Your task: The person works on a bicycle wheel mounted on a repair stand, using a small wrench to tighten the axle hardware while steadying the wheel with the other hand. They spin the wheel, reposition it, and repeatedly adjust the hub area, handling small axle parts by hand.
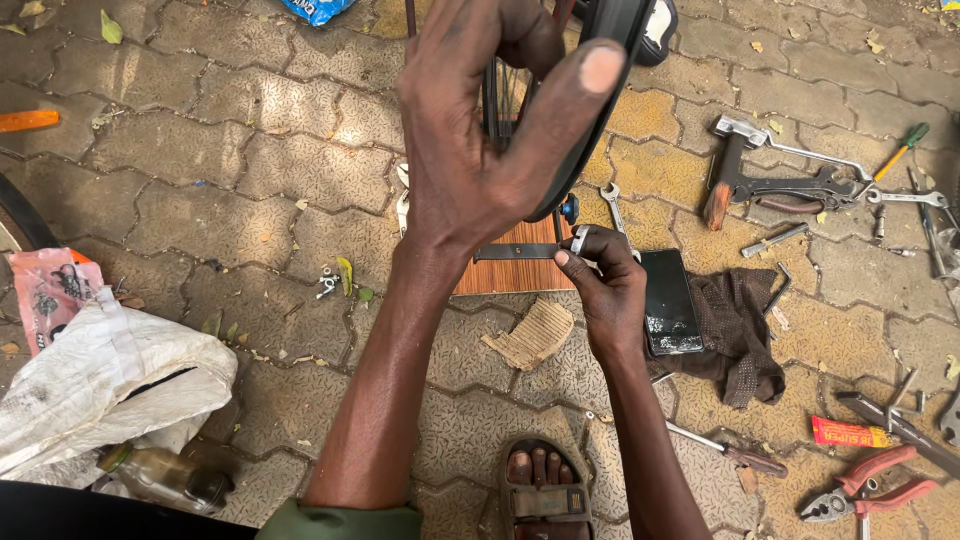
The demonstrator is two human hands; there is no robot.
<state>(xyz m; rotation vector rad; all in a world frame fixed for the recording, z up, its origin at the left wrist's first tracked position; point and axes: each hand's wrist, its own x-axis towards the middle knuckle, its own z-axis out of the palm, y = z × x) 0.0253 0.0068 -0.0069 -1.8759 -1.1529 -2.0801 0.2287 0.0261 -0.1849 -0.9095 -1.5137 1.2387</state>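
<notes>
My left hand point(480, 140) is raised close to the camera and grips a black bicycle tyre and wheel rim point(610, 30) at the top of the view, the thumb pressed on the tyre. Below it my right hand point(605, 290) pinches the end of a flat dark metal tool point(515, 252) beside the wheel's lower edge. A small silver piece point(580, 238) shows at those fingertips. Spokes point(497, 100) are partly hidden behind my left hand.
A wooden board point(520, 272), torn cardboard point(530, 335), a black phone point(668, 300) and brown rag point(740, 320) lie on the paving. Spanners, a hammer point(725, 170), red pliers point(870, 485), and screwdrivers are scattered right. A white sack point(100, 385) and bottle point(165, 478) sit left.
</notes>
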